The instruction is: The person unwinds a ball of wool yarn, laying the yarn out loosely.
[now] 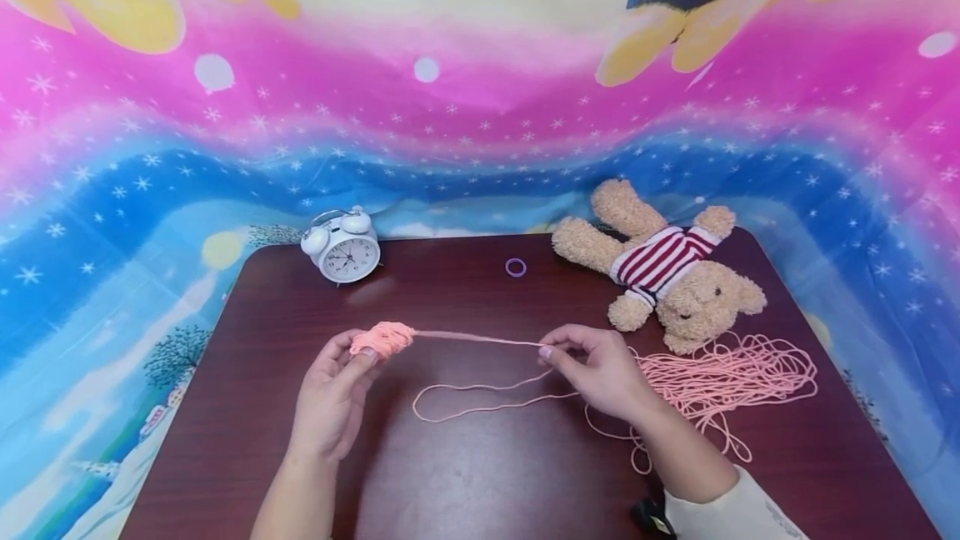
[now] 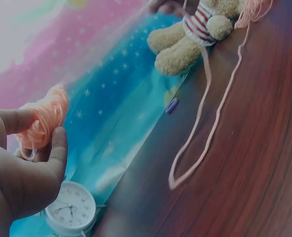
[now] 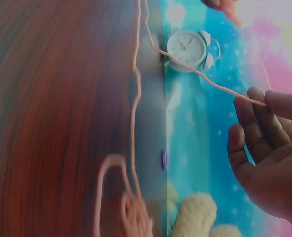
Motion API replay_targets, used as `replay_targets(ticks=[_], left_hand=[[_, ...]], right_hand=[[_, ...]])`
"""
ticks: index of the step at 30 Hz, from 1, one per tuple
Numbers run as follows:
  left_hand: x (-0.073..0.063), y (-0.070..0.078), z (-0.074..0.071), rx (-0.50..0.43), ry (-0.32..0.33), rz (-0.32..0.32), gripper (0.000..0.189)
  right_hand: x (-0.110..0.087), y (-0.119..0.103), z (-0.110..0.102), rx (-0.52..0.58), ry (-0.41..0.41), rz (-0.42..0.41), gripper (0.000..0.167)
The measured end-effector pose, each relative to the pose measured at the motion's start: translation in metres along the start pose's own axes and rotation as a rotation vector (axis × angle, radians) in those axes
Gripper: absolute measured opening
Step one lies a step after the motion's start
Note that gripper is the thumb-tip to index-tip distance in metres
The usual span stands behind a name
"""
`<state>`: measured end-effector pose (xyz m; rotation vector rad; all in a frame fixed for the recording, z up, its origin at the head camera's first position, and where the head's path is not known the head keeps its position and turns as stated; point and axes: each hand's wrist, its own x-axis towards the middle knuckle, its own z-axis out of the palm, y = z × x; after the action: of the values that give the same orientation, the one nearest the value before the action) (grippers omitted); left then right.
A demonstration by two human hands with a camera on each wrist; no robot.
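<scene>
A small wound ball of peach yarn point(image 1: 386, 340) sits in my left hand point(image 1: 333, 394), held between thumb and fingers. From it a strand point(image 1: 480, 337) runs nearly straight across to my right hand point(image 1: 603, 369), which pinches it between thumb and fingertips. Past the right hand the yarn drops in a long loop point(image 1: 457, 417) over the table. It leads toward a loose heap of the same yarn point(image 1: 742, 377) at the right. In the left wrist view the ball point(image 2: 44, 118) shows its crossed windings. The right wrist view has the pinched strand point(image 3: 210, 81) at the fingertips.
A white twin-bell alarm clock point(image 1: 348, 257) stands at the table's back left. Near the back middle lies a purple ring point(image 1: 515, 267). A teddy bear point(image 1: 663, 273) in a striped top lies behind the yarn heap. A black object point(image 1: 651, 517) is by the right sleeve.
</scene>
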<state>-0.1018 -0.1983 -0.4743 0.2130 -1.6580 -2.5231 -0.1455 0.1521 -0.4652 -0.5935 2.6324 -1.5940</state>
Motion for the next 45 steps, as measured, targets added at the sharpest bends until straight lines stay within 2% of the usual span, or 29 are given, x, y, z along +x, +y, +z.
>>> replay_targets(ticks=[6, 9, 13, 20, 25, 29, 36, 40, 43, 45], left_hand=[[-0.001, 0.008, -0.016, 0.015, 0.027, 0.007, 0.017], [-0.002, 0.012, -0.024, 0.022, 0.048, 0.01, 0.018], [-0.005, 0.018, -0.035, 0.015, 0.081, 0.021, 0.018], [-0.01, 0.026, -0.059, -0.042, 0.11, 0.057, 0.017], [-0.014, 0.031, -0.077, -0.062, 0.149, 0.076, 0.017], [-0.015, 0.034, -0.09, -0.077, 0.149, 0.103, 0.018], [-0.019, 0.038, -0.11, -0.126, 0.144, 0.124, 0.021], [-0.02, 0.04, -0.12, -0.176, 0.139, 0.142, 0.021], [-0.02, 0.041, -0.125, -0.244, 0.116, 0.167, 0.023], [-0.019, 0.043, -0.129, -0.291, 0.113, 0.178, 0.023]], right_hand=[[-0.014, 0.012, -0.032, -0.064, 0.048, 0.022, 0.008], [-0.02, 0.016, -0.047, -0.106, 0.063, 0.055, 0.006], [-0.03, 0.02, -0.067, -0.189, 0.081, 0.115, 0.01], [-0.051, 0.031, -0.108, -0.301, 0.148, 0.121, 0.01], [-0.068, 0.041, -0.143, -0.356, 0.186, 0.193, 0.02], [-0.081, 0.053, -0.172, -0.395, 0.226, 0.247, 0.024], [-0.104, 0.078, -0.212, -0.402, 0.311, 0.287, 0.023], [-0.114, 0.094, -0.23, -0.447, 0.368, 0.328, 0.015], [-0.122, 0.107, -0.242, -0.331, 0.402, 0.373, 0.005], [-0.126, 0.117, -0.247, -0.231, 0.431, 0.379, 0.014]])
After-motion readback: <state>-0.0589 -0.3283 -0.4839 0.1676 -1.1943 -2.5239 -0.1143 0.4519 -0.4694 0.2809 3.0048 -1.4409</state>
